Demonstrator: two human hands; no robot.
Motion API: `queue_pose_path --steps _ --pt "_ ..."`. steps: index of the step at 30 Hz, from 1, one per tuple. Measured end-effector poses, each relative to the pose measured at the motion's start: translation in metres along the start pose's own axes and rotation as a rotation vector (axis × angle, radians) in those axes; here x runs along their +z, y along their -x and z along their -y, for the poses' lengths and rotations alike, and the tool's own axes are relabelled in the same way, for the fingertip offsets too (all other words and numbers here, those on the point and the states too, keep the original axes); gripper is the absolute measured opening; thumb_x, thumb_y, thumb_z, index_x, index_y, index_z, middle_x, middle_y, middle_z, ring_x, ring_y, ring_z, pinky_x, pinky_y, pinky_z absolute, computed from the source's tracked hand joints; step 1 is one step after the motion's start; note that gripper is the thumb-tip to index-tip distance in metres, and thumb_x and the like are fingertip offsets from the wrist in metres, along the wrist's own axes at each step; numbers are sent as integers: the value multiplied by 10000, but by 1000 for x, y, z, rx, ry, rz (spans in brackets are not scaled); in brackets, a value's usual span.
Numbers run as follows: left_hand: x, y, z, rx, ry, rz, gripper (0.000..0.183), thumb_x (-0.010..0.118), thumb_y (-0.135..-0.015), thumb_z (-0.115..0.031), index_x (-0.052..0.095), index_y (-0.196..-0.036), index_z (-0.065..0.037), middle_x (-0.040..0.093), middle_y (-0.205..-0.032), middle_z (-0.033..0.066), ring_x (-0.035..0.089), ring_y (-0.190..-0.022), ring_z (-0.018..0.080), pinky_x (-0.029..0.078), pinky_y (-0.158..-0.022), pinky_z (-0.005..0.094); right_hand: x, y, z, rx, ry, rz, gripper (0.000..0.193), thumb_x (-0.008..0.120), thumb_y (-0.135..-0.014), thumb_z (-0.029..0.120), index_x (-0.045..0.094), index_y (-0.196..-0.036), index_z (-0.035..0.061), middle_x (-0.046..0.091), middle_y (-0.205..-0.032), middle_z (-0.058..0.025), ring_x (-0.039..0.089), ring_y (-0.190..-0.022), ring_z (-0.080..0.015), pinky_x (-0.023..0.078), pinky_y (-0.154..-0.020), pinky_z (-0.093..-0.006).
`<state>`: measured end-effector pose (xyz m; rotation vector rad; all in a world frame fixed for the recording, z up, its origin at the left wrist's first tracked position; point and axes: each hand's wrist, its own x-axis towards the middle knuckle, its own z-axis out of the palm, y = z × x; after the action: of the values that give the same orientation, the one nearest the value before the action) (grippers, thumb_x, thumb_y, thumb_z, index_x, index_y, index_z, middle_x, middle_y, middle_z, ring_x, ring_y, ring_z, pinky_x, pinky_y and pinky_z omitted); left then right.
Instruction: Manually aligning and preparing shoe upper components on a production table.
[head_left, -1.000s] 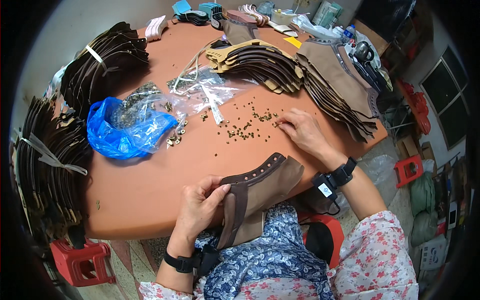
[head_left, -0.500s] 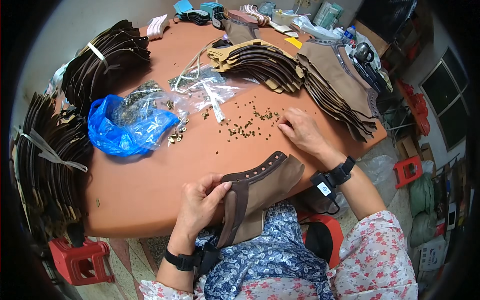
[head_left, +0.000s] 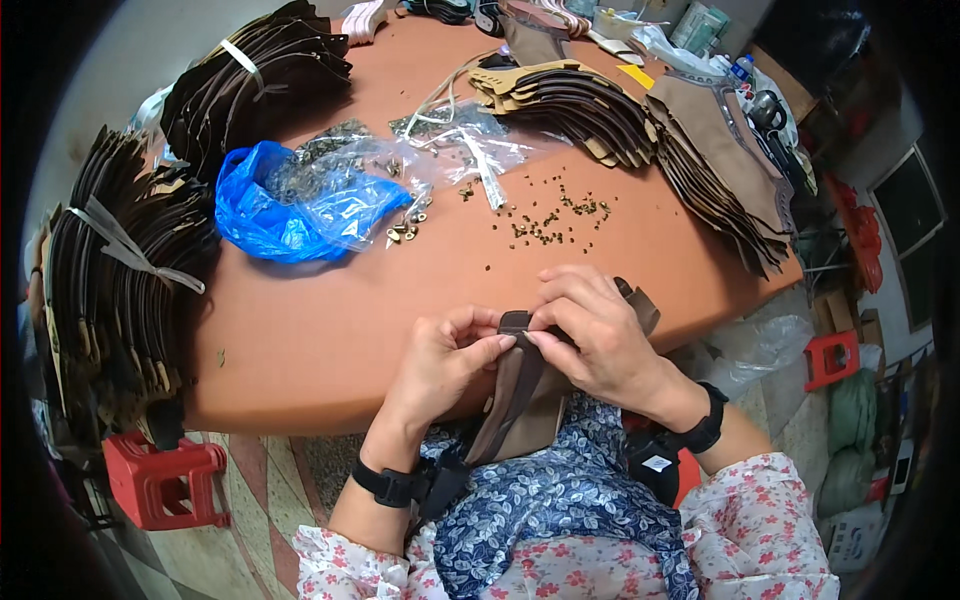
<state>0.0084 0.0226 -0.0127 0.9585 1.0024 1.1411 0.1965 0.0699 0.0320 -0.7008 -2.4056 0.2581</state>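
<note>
Over the table's front edge I hold a brown shoe upper [head_left: 530, 425] with a darker band along its top. My left hand [head_left: 440, 365] is closed, pinching the band's left end between thumb and fingers. Right beside it, my right hand [head_left: 600, 335] is closed on the same band, thumb and forefinger pressed at its edge. Whether a small metal part sits between those fingertips is hidden. The right hand also covers most of the band. Beyond my hands, many small brass-coloured metal pieces [head_left: 560, 230] lie scattered on the orange-brown table [head_left: 320, 340].
A blue plastic bag [head_left: 270, 225] and clear bags [head_left: 470, 140] hold metal bits, with larger eyelets [head_left: 405, 230] beside them. Stacked uppers stand at left [head_left: 130, 290], far left [head_left: 250, 90], back [head_left: 565, 100] and right [head_left: 715, 170]. Red stools [head_left: 165, 485] flank the table.
My right hand has come from the scattered metal pieces back to the upper and now pinches its band beside my left hand. The whole view has shifted, with the table appearing higher and further right.
</note>
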Motion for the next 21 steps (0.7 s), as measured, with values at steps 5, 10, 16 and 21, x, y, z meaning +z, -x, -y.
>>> queue_pose_path --steps 5,10,16,21 --pt "-2 3 0 17 -8 -3 152 667 -862 -27 658 -1004 27 677 -848 45 608 -740 72 501 -652 206 7 -5 0 -13 22 26 108 672 -751 77 571 -773 47 576 -934 -83 545 -1022 -273 411 -841 -388" --pt "-2 1 5 43 -48 -7 148 663 -862 -36 672 -988 40 681 -830 48 613 -753 74 503 -662 214 6 -5 0 18 37 62 108 667 -756 88 566 -762 49 569 -905 -77 549 -950 -265 407 -801 -383" --pt "-1 3 6 121 -116 -41 144 674 -842 -42 697 -971 18 698 -831 35 620 -750 78 510 -685 232 0 -11 4 202 -45 189 91 662 -756 97 592 -758 39 579 -816 -92 550 -871 -279 397 -766 -366" --pt "0 1 12 189 -177 -68 153 678 -828 -35 705 -976 -1 709 -826 50 632 -761 76 512 -694 232 -3 -21 1 522 -301 291 113 683 -783 84 605 -800 4 625 -801 -87 614 -825 -213 467 -748 -317"
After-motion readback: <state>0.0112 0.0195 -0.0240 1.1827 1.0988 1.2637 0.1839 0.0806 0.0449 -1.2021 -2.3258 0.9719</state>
